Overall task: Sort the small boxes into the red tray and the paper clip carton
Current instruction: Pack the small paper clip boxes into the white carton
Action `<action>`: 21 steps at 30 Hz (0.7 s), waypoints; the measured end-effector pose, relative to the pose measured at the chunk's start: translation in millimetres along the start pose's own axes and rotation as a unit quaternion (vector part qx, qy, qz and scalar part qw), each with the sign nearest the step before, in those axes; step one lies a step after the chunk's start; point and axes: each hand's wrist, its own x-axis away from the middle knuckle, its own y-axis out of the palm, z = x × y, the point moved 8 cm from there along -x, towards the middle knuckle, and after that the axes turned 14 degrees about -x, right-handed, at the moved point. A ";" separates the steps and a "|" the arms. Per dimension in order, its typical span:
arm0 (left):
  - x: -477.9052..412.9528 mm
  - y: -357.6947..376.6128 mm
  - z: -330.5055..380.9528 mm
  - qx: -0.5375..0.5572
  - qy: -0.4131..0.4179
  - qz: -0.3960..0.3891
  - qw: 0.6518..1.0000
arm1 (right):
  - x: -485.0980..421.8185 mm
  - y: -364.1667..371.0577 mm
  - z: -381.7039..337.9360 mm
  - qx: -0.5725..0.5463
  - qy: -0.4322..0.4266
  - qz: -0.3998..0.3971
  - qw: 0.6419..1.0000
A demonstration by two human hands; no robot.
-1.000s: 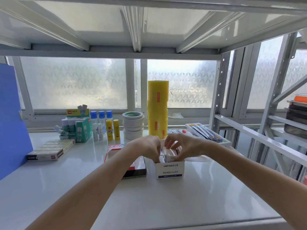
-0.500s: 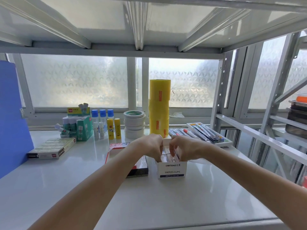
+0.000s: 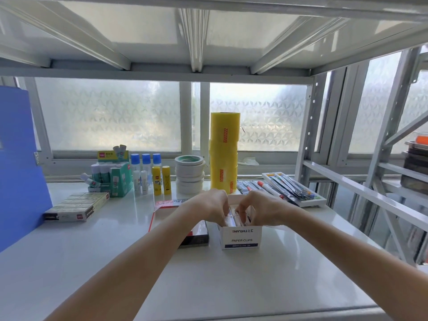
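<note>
Both hands, left hand and right hand, are pinching small boxes inside the white cardboard paper clip carton, possibly jamming them if tilted.

Blue-capped bottles, three; yellow glue sticks, two; paper clip carton, one. Red tray, one; hands, two.

A white shelf is being lit by daylight that is being diffused through frosted, patterned windows behind it. It is being roofed by an upper shelf on ribbed beams, and flanked on the right by perforated uprights.
</note>
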 end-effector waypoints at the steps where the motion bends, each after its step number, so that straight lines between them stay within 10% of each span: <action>1: -0.2 0.2 0.3 -0.004 0.001 0.001 1.000 | 1.5 -0.9 -0.9 0.001 -0.001 0.004 1.000; 21: 1.0 0.2 3.1 0.026 0.036 -0.040 0.998 | -2.1 1.0 0.1 -0.031 0.008 -0.032 0.999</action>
